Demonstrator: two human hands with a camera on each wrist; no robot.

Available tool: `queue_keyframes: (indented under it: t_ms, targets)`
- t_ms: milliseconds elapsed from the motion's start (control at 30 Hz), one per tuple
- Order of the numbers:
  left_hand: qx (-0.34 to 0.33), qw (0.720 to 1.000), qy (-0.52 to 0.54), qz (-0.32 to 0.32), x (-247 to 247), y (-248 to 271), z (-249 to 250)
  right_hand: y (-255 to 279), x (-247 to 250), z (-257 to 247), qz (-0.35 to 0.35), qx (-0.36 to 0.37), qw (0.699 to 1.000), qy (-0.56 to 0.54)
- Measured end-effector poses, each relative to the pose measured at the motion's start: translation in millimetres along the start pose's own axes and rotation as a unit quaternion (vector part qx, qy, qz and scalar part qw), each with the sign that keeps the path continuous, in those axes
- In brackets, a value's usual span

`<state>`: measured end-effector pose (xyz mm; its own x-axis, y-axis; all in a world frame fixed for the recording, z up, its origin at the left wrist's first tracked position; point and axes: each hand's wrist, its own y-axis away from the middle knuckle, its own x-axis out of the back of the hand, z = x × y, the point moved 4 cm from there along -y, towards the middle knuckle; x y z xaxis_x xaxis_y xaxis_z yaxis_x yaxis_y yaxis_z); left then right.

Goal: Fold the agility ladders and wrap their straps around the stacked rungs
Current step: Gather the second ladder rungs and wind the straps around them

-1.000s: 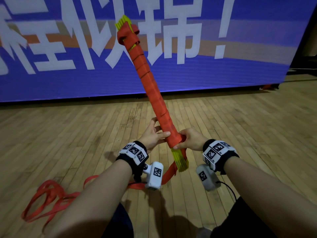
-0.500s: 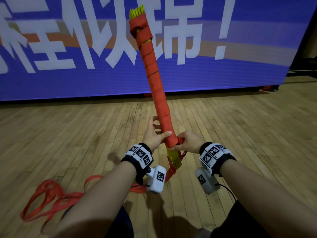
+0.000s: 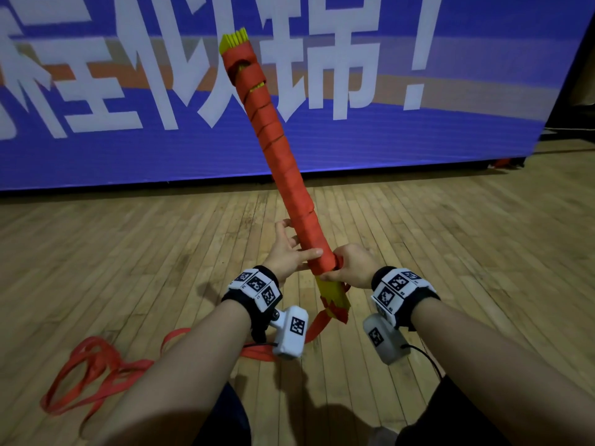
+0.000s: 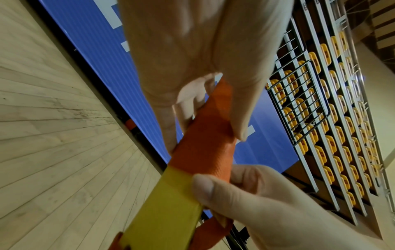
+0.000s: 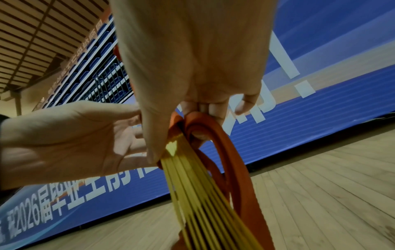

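1. You hold the bundle of stacked rungs (image 3: 283,162) up in front of you, tilted so its top leans to your left and away, its lower end between your two hands.
2. The orange strap (image 3: 291,188) spirals round the yellow rungs along nearly the whole bundle; yellow shows only at the top tip (image 3: 233,40) and at the bottom end (image 3: 331,291).
3. Your left hand (image 3: 286,252) rests against the left side of the wrapped bundle just above its lower end. The thumb lies straight across the front of the wrap, and the fingers reach out behind it, fairly straight. In the left wrist view the thumb presses on the orange wrap (image 4: 205,135) and the fingers lie behind it, so this hand steadies more than it clenches.
4. Your right hand (image 3: 352,265) grips the bundle at the last orange turn, right where the bare yellow ends begin. In the right wrist view the thumb and curled fingers (image 5: 205,108) close round the orange strap and the fanned yellow rung ends (image 5: 192,186).
5. Below your right hand, the unwound strap (image 3: 318,326) loops down from the bundle's lower end, passes behind your left wrist, and trails to a loose orange tangle (image 3: 93,375) on the wooden floor (image 3: 450,252) at your lower left.
6. A blue banner (image 3: 96,156) with large white characters stands behind the bundle.
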<state>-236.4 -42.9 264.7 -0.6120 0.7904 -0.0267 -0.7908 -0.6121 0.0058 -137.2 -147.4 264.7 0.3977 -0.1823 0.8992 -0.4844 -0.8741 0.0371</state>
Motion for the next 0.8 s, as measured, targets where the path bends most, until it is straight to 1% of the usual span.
queue_keyframes:
  t_ms: [167, 300, 433, 633, 733, 800]
  targets:
    - [0.030, 0.998, -0.026, -0.038, 1.4, 0.2, -3.2, 0.1, -1.9, 5.0, -0.026, 0.000, 0.999, -0.033]
    - [0.022, 1.000, -0.014, -0.015, 2.3, 1.0, -5.9, 1.1, -1.8, 2.0, -0.045, 0.009, 0.996, -0.074]
    - [0.008, 1.000, -0.007, -0.011, 3.9, 0.1, -10.5, -0.8, -4.9, 2.9, -0.056, -0.001, 0.996, -0.069]
    - [-0.017, 0.999, -0.019, 0.033, 7.1, -1.2, -8.2, 0.0, -1.6, 2.4, -0.025, -0.018, 0.998, -0.048]
    - [-0.030, 0.997, -0.039, 0.061, 8.5, -2.0, -5.4, 1.5, 0.9, 1.6, -0.013, -0.016, 0.999, -0.035]
    - [-0.029, 0.996, -0.042, 0.069, 8.8, -1.5, -4.6, 2.0, 1.5, 0.8, -0.013, -0.010, 1.000, -0.026]
